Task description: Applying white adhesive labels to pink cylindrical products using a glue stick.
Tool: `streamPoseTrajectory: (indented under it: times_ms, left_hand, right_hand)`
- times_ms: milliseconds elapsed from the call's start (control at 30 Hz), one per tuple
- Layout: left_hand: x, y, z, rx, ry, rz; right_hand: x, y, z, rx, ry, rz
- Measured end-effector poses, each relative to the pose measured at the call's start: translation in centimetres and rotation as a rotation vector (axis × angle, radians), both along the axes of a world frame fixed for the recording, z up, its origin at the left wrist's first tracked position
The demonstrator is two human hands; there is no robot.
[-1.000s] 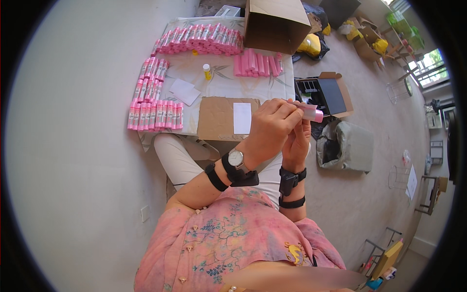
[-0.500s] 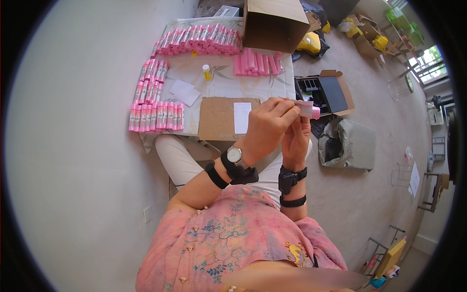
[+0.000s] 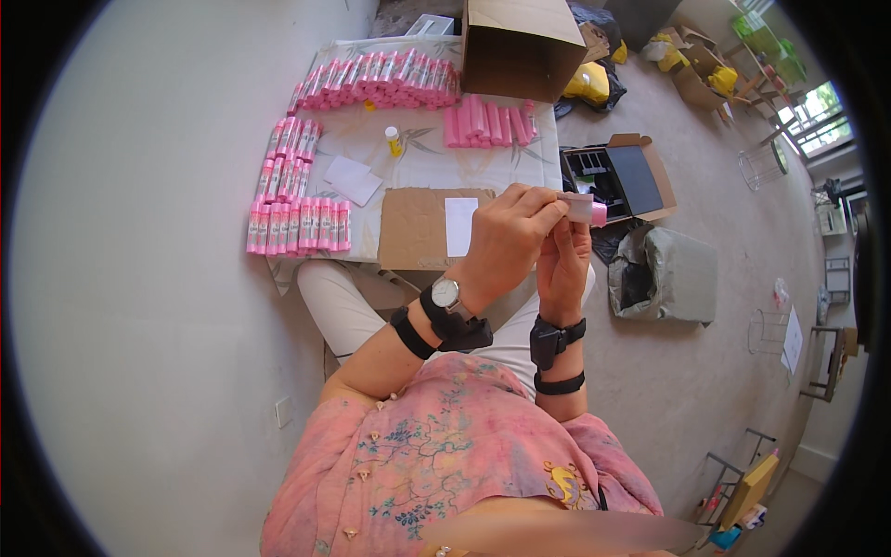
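Off the right end of the table, my two hands meet around a pink tube (image 3: 600,214) with a pale label around it; its pink end sticks out to the right. My left hand (image 3: 510,232) reaches across, thumb and fingers pinching the label at the tube's near side. Below it, my right hand (image 3: 562,269) grips the tube from underneath, its fingers partly hidden. Closest on the table are a brown cardboard sheet (image 3: 408,227) and a white label sheet (image 3: 459,226) lying on it.
Labelled pink tubes (image 3: 297,226) stand in rows at the table's left, with more (image 3: 380,79) heaped along the back. Plain pink tubes (image 3: 483,121) lie before an open carton (image 3: 524,46). A yellow glue stick (image 3: 393,141) and white papers (image 3: 351,176) sit mid-table. A grey bag-lined bin (image 3: 682,274) stands right.
The tube and both hands have shifted very slightly to the left. My left fingers still press at the label, and both hands keep their hold.
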State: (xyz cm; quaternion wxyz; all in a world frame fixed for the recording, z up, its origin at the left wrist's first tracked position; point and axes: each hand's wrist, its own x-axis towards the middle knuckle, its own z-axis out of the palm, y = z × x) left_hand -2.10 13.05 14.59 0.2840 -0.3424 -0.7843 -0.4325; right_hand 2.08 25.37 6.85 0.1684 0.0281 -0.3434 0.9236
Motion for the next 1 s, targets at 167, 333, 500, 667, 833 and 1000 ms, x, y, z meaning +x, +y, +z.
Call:
streamPoseTrajectory:
  times_ms: [167,333,500,667,833,1000]
  left_hand:
    - [-0.1,-0.1,0.5,0.002,-0.013,-0.004]
    - [-0.2,-0.2,0.5,-0.001,-0.072,-0.015]
    - [-0.4,-0.3,0.1,-0.010,-0.070,-0.016]
    - [-0.4,-0.2,0.2,-0.014,-0.062,-0.015]
    - [-0.4,0.0,0.3,-0.007,-0.022,0.014]
    - [-0.3,0.2,0.2,-0.016,-0.034,0.019]
  right_hand:
    - [-0.2,0.2,0.1,0.012,-0.010,0.008]
    - [-0.3,0.5,-0.1,0.025,0.003,0.014]
    - [-0.5,0.4,0.8,0.051,0.023,0.022]
    - [-0.6,0.4,1.2,0.093,0.041,0.027]
    - [-0.8,0.7,0.6,0.057,0.061,0.042]
    - [-0.8,0.6,0.5,0.005,0.058,0.036]
